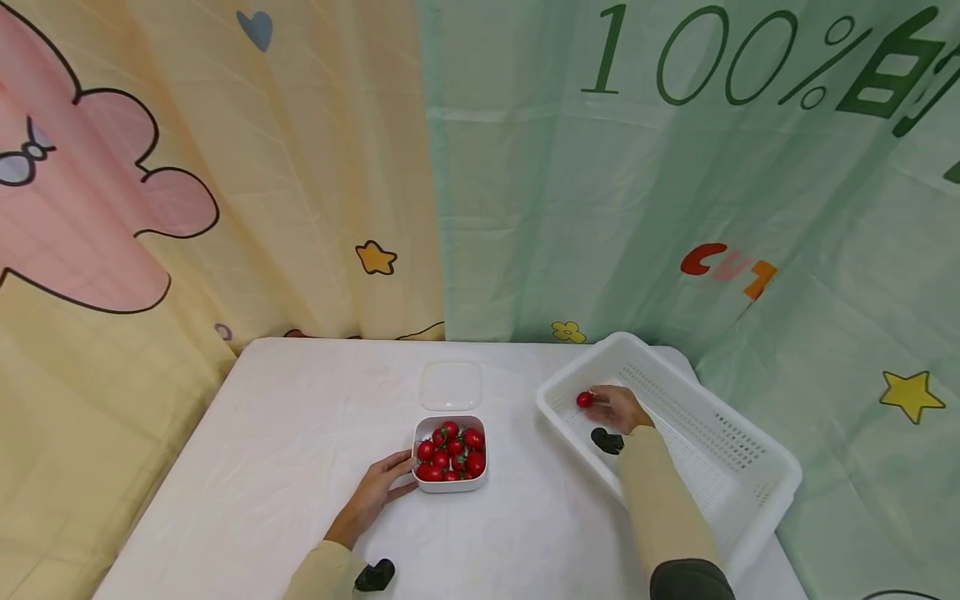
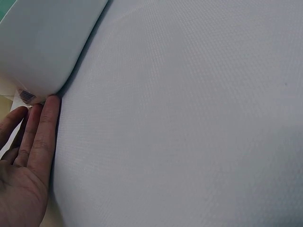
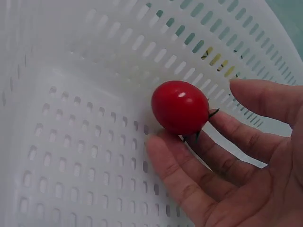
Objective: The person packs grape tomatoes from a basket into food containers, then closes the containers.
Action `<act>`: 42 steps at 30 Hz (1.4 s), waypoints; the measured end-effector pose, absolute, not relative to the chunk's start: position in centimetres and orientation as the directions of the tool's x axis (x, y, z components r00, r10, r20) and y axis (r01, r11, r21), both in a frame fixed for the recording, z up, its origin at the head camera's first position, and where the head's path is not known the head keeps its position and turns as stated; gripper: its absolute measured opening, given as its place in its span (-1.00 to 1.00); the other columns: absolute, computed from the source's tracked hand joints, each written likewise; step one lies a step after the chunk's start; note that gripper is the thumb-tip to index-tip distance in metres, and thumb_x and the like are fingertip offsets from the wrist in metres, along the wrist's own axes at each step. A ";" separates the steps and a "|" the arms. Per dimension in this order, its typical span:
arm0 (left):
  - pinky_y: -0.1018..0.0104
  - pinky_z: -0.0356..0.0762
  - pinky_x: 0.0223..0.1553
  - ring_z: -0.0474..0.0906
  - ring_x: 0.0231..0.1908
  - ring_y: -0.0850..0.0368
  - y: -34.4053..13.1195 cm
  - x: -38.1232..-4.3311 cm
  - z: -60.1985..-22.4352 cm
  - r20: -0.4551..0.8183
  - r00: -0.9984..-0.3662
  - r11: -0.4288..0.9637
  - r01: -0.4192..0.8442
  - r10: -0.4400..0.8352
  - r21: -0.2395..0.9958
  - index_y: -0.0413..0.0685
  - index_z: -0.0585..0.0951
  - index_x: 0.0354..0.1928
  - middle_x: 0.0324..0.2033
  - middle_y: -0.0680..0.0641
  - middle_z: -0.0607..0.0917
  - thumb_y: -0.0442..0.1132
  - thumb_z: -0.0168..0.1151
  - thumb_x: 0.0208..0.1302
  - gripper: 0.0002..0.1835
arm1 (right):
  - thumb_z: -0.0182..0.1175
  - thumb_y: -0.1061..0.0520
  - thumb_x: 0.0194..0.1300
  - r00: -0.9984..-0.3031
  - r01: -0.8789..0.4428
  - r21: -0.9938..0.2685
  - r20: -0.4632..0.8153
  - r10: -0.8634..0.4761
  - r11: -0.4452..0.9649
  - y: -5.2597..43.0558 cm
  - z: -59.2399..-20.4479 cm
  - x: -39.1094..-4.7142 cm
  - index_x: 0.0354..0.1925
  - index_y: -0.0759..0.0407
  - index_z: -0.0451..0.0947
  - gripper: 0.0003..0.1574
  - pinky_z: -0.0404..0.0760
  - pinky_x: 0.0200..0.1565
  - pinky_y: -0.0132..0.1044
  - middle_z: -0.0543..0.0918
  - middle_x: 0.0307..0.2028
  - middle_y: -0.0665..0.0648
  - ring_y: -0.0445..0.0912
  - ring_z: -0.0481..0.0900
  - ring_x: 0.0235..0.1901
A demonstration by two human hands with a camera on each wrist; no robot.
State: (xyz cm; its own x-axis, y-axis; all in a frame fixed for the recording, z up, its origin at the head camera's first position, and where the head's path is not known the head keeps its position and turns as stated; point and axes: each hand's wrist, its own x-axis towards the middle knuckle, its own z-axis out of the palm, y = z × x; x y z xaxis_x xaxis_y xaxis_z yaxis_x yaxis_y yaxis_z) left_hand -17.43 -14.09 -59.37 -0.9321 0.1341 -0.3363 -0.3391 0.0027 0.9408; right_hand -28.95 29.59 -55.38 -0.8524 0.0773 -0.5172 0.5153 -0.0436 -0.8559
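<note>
A white box (image 1: 450, 487) full of red cherry tomatoes (image 1: 455, 447) stands on the table. My left hand (image 1: 377, 493) rests its fingertips against the box's left side, fingers extended. The left wrist view has this hand (image 2: 28, 161) at the lower corner of the box's pale wall (image 2: 45, 40). Inside the white basket, my right hand (image 1: 613, 408) is at a single cherry tomato (image 1: 584, 400). In the right wrist view the tomato (image 3: 180, 108) touches the fingertips, its green stem toward the palm. The thumb of the right hand (image 3: 251, 165) stands apart from it.
The white basket (image 1: 757, 467) has slotted walls and lies slantwise on the table's right side. Behind the box is a clear lid (image 1: 450, 386). A white cloth covers the table (image 1: 300, 417). Printed curtains (image 1: 525, 208) hang behind and beside it.
</note>
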 end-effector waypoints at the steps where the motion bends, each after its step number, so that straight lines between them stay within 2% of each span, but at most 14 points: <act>1: 0.00 0.56 0.07 0.41 0.18 -0.22 -14.1 -17.4 -59.4 -0.336 -0.932 0.005 -0.338 0.136 0.941 -0.45 0.29 0.31 0.27 -0.41 0.35 -0.09 0.13 0.40 -0.36 | 0.07 0.10 0.42 -0.849 0.521 -0.852 -0.523 0.067 -0.048 29.4 -55.4 -29.0 0.34 0.38 0.18 -0.34 0.67 -0.03 -0.14 0.35 0.22 0.42 0.03 0.62 -0.18; 6: 0.00 0.55 0.08 0.39 0.20 -0.22 -14.2 -17.3 -59.4 -0.334 -0.931 0.009 -0.337 0.146 0.942 -0.45 0.27 0.32 0.28 -0.41 0.34 -0.08 0.13 0.39 -0.34 | 0.10 0.14 0.40 -0.840 0.542 -0.838 -0.543 -0.003 -0.057 28.6 -55.5 -29.0 0.31 0.35 0.22 -0.39 0.66 -0.05 0.00 0.43 0.15 0.43 0.09 0.66 -0.20; 9: 0.00 0.55 0.08 0.40 0.19 -0.22 -14.2 -17.3 -59.2 -0.336 -0.931 0.003 -0.339 0.145 0.941 -0.45 0.27 0.32 0.27 -0.41 0.34 -0.10 0.12 0.40 -0.36 | 0.07 0.16 0.41 -0.834 0.547 -0.837 -0.544 -0.094 -0.019 28.2 -55.3 -28.9 0.28 0.41 0.23 -0.43 0.65 -0.03 0.03 0.52 0.04 0.38 0.10 0.65 -0.18; 16: 0.01 0.54 0.09 0.39 0.20 -0.23 -14.2 -17.4 -59.2 -0.339 -0.929 -0.001 -0.343 0.149 0.939 -0.45 0.27 0.32 0.28 -0.41 0.33 -0.08 0.13 0.40 -0.34 | 0.09 0.16 0.40 -0.811 0.479 -0.858 -0.513 -0.281 0.185 27.8 -54.8 -28.7 0.14 0.37 0.43 -0.57 0.65 -0.02 -0.05 0.66 -0.16 0.16 0.00 0.64 -0.18; 20: 0.04 0.55 0.09 0.39 0.20 -0.22 -14.3 -17.5 -59.4 -0.344 -0.926 -0.002 -0.348 0.154 0.938 -0.44 0.27 0.33 0.29 -0.40 0.33 -0.05 0.15 0.38 -0.32 | 0.07 0.14 0.42 -0.790 0.428 -0.863 -0.502 -0.352 0.269 27.8 -54.8 -28.6 0.02 0.34 0.55 -0.66 0.62 0.03 -0.05 0.66 -0.18 0.10 -0.05 0.62 -0.15; 26: 0.04 0.55 0.09 0.40 0.20 -0.22 -14.2 -17.5 -59.5 -0.347 -0.925 -0.008 -0.352 0.153 0.936 -0.42 0.29 0.32 0.28 -0.39 0.35 -0.05 0.18 0.35 -0.31 | 0.10 0.06 0.41 -0.775 0.395 -0.854 -0.508 -0.377 0.339 27.8 -54.5 -28.4 0.00 0.29 0.60 -0.63 0.61 0.01 -0.05 0.66 -0.16 0.08 -0.01 0.63 -0.14; 29: 0.03 0.55 0.08 0.39 0.20 -0.23 -14.2 -17.5 -59.5 -0.348 -0.925 -0.005 -0.353 0.154 0.936 -0.42 0.29 0.32 0.27 -0.39 0.36 -0.05 0.17 0.36 -0.32 | 0.13 0.08 0.40 -0.768 0.402 -0.852 -0.513 -0.384 0.335 27.8 -54.2 -28.3 0.01 0.29 0.60 -0.65 0.63 -0.05 -0.13 0.67 -0.17 0.07 -0.01 0.64 -0.17; 37: 0.04 0.56 0.08 0.38 0.21 -0.24 -14.2 -17.4 -59.5 -0.343 -0.927 -0.002 -0.348 0.150 0.938 -0.43 0.28 0.32 0.28 -0.40 0.34 -0.07 0.15 0.38 -0.34 | 0.12 0.28 0.33 -0.765 0.366 -0.881 -0.468 -0.443 0.299 27.6 -53.0 -27.6 -0.05 0.31 0.61 -0.75 0.62 -0.26 -0.30 0.68 -0.26 0.04 -0.11 0.62 -0.32; 42: 0.02 0.55 0.08 0.40 0.19 -0.22 -14.3 -17.3 -59.3 -0.339 -0.930 -0.004 -0.343 0.144 0.939 -0.45 0.28 0.31 0.27 -0.41 0.35 -0.10 0.12 0.40 -0.36 | 0.14 0.33 0.30 -0.779 0.348 -0.902 -0.430 -0.456 0.257 27.2 -51.9 -26.9 0.00 0.35 0.56 -0.71 0.66 -0.16 -0.27 0.66 -0.24 0.04 -0.12 0.63 -0.27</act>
State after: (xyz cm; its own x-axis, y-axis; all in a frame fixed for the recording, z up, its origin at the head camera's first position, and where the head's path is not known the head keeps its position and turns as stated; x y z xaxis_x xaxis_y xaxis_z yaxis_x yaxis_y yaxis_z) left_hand -17.27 -14.25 -59.31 -0.9298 0.1438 -0.3387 -0.3427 -0.0035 0.9394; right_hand -26.92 27.23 -51.94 -0.7789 -0.4563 -0.4302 0.3477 0.2567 -0.9018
